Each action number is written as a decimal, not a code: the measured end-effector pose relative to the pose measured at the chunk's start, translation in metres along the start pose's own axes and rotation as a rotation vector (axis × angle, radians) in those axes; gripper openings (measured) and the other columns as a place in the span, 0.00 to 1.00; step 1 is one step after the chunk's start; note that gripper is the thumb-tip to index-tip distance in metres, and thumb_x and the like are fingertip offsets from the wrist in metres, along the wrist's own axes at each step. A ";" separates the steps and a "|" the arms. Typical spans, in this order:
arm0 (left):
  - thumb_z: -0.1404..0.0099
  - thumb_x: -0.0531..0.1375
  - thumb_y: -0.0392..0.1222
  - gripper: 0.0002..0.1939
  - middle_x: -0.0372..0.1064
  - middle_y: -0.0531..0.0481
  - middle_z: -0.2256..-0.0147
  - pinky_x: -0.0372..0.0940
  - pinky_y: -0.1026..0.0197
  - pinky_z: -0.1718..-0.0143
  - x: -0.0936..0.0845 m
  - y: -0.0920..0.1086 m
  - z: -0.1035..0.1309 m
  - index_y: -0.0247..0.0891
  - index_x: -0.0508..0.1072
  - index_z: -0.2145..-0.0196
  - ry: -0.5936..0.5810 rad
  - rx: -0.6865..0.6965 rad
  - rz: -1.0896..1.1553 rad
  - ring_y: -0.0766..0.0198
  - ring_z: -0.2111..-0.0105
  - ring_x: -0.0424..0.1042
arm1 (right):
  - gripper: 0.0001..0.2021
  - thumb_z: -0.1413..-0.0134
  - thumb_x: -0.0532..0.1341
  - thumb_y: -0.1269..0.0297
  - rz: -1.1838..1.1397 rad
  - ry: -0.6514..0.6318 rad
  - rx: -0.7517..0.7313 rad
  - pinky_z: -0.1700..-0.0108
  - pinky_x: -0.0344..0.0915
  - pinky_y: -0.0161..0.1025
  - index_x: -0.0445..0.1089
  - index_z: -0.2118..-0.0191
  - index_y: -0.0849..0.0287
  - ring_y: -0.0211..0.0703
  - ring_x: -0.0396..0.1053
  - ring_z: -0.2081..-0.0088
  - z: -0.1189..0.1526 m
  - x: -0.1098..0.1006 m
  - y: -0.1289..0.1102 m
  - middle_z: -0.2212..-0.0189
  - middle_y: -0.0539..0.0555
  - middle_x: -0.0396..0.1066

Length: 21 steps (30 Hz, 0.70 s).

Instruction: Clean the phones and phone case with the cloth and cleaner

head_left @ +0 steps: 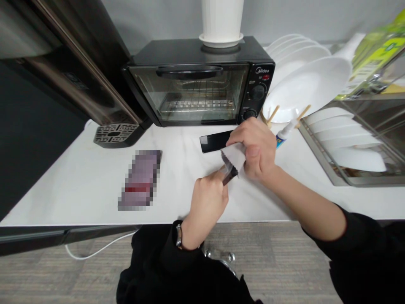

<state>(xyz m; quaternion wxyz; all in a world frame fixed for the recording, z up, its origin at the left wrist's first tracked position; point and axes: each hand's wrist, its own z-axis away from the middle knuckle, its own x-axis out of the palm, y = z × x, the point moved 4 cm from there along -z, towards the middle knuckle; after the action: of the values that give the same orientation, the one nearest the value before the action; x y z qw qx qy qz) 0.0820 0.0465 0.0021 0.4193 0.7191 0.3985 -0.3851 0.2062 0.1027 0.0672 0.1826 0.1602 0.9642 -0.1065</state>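
Observation:
Over the counter's front half, my left hand (210,194) is closed on a thin dark object (230,175), whose kind I cannot make out. My right hand (257,147) pinches a light grey cloth (234,155) with a zigzag edge. The cloth is folded around the upper end of the dark object and hides it. Behind my right hand lies a glossy black flat rectangle (215,142), partly covered by the hand. A small white and blue bottle (282,134) stands just to the right of that hand.
A black toaster oven (196,90) stands at the back with a white pot (222,21) on top. White plates (311,86) and a dish rack (329,169) are at right. A blurred-out purple flat item (141,179) lies left on the white counter (79,185), near a dispenser (117,133).

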 end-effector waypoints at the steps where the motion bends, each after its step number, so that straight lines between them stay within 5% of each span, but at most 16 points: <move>1: 0.31 0.56 0.29 0.10 0.76 0.48 0.73 0.65 0.59 0.73 0.000 -0.001 -0.001 0.38 0.76 0.64 -0.015 -0.006 -0.002 0.58 0.74 0.77 | 0.27 0.24 0.39 0.52 -0.005 0.021 -0.006 0.59 0.65 0.51 0.71 0.62 0.55 0.47 0.70 0.64 0.001 0.000 -0.001 0.67 0.53 0.74; 6: 0.34 0.57 0.29 0.09 0.78 0.47 0.70 0.68 0.57 0.69 0.002 -0.004 -0.001 0.38 0.76 0.64 -0.074 0.047 -0.009 0.54 0.70 0.79 | 0.25 0.25 0.42 0.48 0.048 -0.026 -0.217 0.50 0.68 0.50 0.74 0.54 0.52 0.46 0.72 0.59 0.006 0.005 -0.012 0.63 0.50 0.76; 12: 0.28 0.55 0.32 0.11 0.79 0.48 0.70 0.67 0.60 0.69 -0.003 -0.006 -0.002 0.38 0.78 0.59 -0.047 0.002 0.033 0.56 0.69 0.80 | 0.27 0.25 0.40 0.50 -0.087 0.082 0.113 0.58 0.68 0.49 0.73 0.61 0.56 0.47 0.70 0.62 0.005 0.002 0.011 0.66 0.54 0.74; 18: 0.33 0.55 0.29 0.11 0.78 0.48 0.72 0.65 0.59 0.72 -0.006 -0.009 -0.002 0.39 0.75 0.66 -0.004 0.009 -0.006 0.56 0.72 0.78 | 0.22 0.25 0.43 0.51 0.055 0.004 -0.158 0.41 0.64 0.55 0.72 0.47 0.51 0.49 0.71 0.53 0.006 0.010 -0.015 0.56 0.52 0.76; 21: 0.31 0.55 0.30 0.10 0.77 0.48 0.73 0.63 0.59 0.73 -0.007 -0.008 -0.003 0.39 0.75 0.66 0.005 0.023 -0.007 0.56 0.73 0.78 | 0.22 0.25 0.44 0.51 0.030 -0.054 -0.192 0.47 0.67 0.51 0.71 0.46 0.55 0.49 0.72 0.53 0.003 0.007 -0.008 0.57 0.55 0.76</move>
<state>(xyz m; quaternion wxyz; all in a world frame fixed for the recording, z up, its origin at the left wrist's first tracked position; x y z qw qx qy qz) 0.0731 0.0498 0.0067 0.4088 0.7233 0.3976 -0.3893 0.1977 0.0961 0.0627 0.2245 0.1536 0.9622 -0.0153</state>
